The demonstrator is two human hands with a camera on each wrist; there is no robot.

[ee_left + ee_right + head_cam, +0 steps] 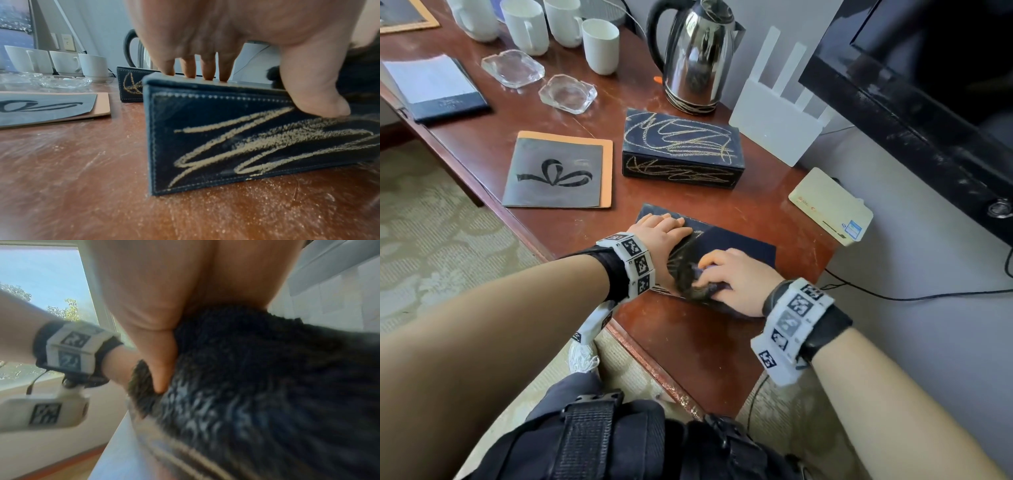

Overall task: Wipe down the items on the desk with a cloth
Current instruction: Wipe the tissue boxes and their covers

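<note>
Pressing a dark cloth onto the near box, the right hand has its fingers curled into the fabric; in the right wrist view the thumb digs into the bunched pile. The left hand steadies the same box at its left end, four fingers laid over the top and the thumb down against the scribbled near side, so the hand clamps the box. The box stands on the surface close to its front edge, with chalky dust scattered beside it. Behind it lies a second box marked with yellowish scribbles, a folder to its left. Farther back stand a kettle, white cups and two glass ashtrays. A router leans at the wall, beside a monitor.
</note>
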